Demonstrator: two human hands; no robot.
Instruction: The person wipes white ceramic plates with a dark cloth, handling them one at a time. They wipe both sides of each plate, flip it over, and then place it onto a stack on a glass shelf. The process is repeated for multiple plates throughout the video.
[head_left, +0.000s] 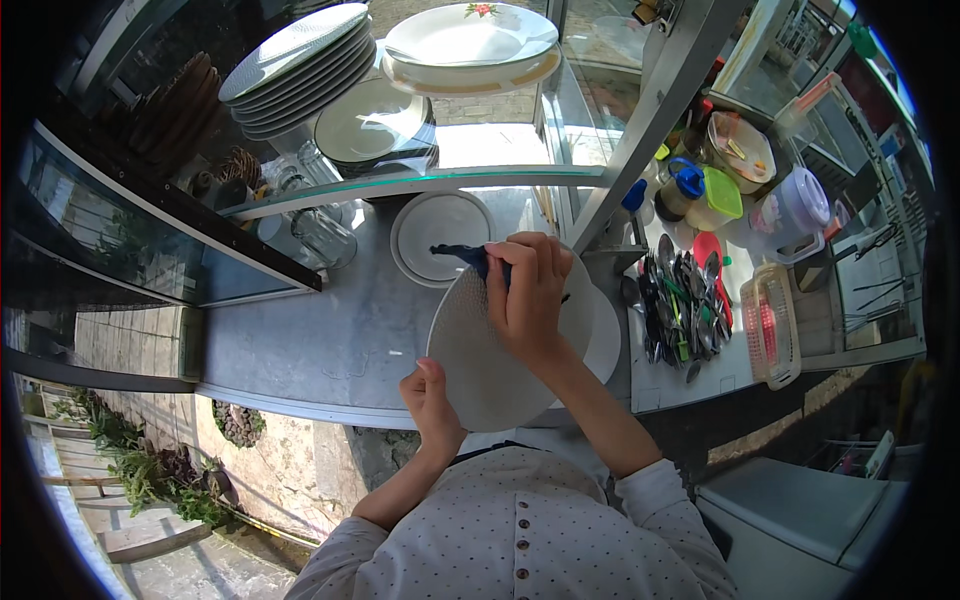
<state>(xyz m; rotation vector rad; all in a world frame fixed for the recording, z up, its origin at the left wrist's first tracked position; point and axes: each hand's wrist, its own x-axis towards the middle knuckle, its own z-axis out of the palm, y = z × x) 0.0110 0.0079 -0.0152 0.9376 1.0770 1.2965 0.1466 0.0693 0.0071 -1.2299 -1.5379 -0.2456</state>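
Observation:
A white plate with a textured rim (480, 367) is held tilted in front of my body. My left hand (435, 405) grips its lower left edge, thumb on the near side. Against the upper part of the plate, my right hand (529, 292) presses a dark blue cloth (469, 257) between thumb and fingers. Partly hidden behind the plate, another white plate (606, 337) lies at the right on the grey counter (300, 345). Just beyond the cloth, a smaller white plate (442, 232) rests on the counter.
Above the counter runs a glass shelf (420, 181) bearing stacked plates (300, 67) and oval dishes (471, 37). Glass mugs (322, 236) lie at the left. Rightward are a pile of spoons and forks (682, 307), a plastic basket (771, 326) and lidded containers (724, 196). A metal post (652, 127) stands between.

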